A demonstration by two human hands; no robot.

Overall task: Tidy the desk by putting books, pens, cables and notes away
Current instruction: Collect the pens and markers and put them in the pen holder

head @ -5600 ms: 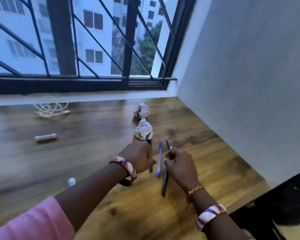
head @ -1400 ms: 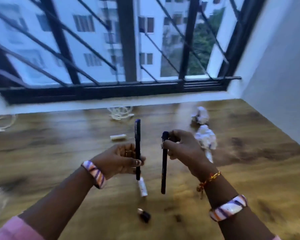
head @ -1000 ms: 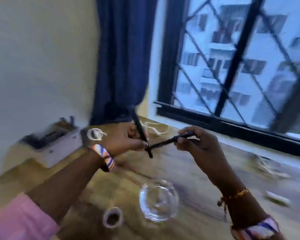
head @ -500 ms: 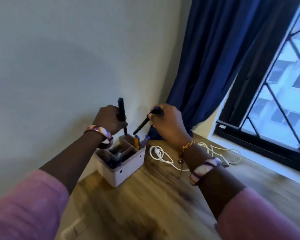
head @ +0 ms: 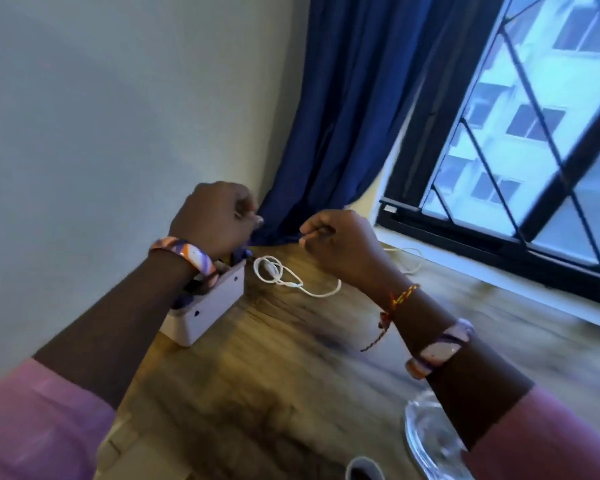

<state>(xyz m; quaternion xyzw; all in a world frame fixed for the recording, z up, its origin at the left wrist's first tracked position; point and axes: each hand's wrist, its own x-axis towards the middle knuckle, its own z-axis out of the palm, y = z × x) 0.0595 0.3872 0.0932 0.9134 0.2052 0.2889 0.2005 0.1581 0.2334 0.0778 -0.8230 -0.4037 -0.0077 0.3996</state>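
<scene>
A white desk organiser [head: 211,308] stands against the wall at the desk's left corner, with a blue pen top [head: 242,253] poking out of it. My left hand [head: 215,216] hovers right over the organiser with its fingers curled. No pen shows in it, and the hand hides what lies beneath. My right hand [head: 338,244] is to the organiser's right, above a coiled white cable [head: 284,277]. Its thumb and forefinger pinch a thin dark sliver that looks like a pen's end [head: 317,231].
A blue curtain [head: 333,126] hangs behind the hands and reaches the wooden desk [head: 257,375]. A barred window [head: 534,150] runs along the right. A clear glass [head: 430,441] and a small round object [head: 364,471] sit at the near edge.
My view swung from the desk's right end to its left corner. Both hands carried dark pens to the organiser and have sunk lower. The pens no longer stick up above the hands.
</scene>
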